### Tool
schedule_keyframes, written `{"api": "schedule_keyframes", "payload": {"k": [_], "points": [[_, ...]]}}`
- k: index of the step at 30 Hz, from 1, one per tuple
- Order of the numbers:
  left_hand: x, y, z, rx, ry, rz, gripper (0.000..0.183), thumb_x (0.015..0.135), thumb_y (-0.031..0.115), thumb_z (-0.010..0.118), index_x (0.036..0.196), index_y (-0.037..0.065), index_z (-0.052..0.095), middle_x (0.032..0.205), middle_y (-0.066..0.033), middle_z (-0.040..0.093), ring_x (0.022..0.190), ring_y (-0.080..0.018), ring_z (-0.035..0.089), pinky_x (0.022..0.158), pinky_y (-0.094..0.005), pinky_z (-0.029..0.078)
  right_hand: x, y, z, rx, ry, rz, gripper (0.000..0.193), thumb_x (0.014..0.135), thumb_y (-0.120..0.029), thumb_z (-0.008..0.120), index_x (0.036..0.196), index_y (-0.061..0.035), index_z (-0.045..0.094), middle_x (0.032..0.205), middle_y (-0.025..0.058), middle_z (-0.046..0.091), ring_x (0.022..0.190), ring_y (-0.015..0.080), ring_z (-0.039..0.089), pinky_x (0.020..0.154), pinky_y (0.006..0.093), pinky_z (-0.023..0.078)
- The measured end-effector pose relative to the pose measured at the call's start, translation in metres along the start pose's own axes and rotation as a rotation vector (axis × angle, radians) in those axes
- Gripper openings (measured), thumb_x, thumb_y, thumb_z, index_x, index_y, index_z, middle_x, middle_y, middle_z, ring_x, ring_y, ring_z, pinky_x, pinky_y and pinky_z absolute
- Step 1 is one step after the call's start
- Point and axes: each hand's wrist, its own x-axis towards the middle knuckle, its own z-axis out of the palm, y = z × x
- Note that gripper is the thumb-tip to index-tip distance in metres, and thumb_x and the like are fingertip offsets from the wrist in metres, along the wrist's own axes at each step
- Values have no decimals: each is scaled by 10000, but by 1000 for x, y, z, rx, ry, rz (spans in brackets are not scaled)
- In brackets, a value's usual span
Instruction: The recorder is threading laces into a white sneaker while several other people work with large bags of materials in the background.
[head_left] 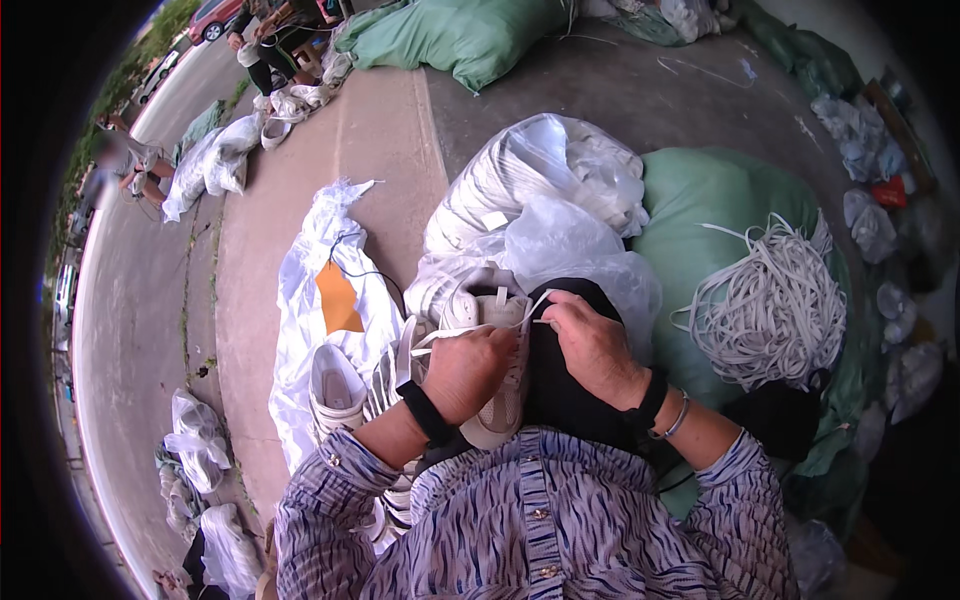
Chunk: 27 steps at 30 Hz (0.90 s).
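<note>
A light beige sneaker [508, 398] lies in my lap with its toe toward me. Across it, my left hand [470, 370] is closed in a fist with a whitish shoelace coming out beside the fingers. My right hand [592, 345] pinches the shoelace [533, 304] just right of the shoe's opening. Part of the sneaker is hidden behind my left hand. More pale shoes, among them an open one [338, 388], stand by my left forearm. A big tangle of white laces [770, 310] rests to the right of my right hand.
Beyond my knees stands a clear plastic bag [540, 180] packed with shoes. A green sack [690, 195] bulges at its right, under the laces. White sacking [300, 290] with an orange piece [340, 298] lies left. Two people sit farther off, near bags and shoes.
</note>
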Motion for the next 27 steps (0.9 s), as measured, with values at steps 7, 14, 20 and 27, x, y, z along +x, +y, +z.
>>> {"api": "schedule_keyframes", "payload": {"k": [7,14,20,27], "points": [[15,9,-3,175,-154,-32,101,791,153,541,797,64,589,757,-107,635,706,-252,653,579,-384,506,-10,-11,-1,111,-195,115,48,841,-98,551,860,-57,565,769,134,609,697,330,613,578,401,478],[24,0,-12,-115,-322,-230,245,810,301,575,867,78,657,772,-142,647,742,-324,633,650,-404,494,-18,-6,10,76,-169,39,56,823,-81,534,831,-52,581,745,127,607,693,309,622,581,388,499],[8,-21,-6,-422,-418,-129,241,841,278,555,889,58,642,794,-171,638,772,-341,623,670,-395,476,-22,-5,6,-86,-335,-235,123,740,-32,537,860,-38,565,746,89,570,691,257,619,611,338,512],[5,-5,-13,-475,-38,-262,149,831,181,582,878,48,630,791,-162,643,724,-335,631,615,-374,486,-29,-3,4,-79,-357,-262,233,715,-38,541,939,0,593,781,88,560,724,231,596,635,334,500]]}}
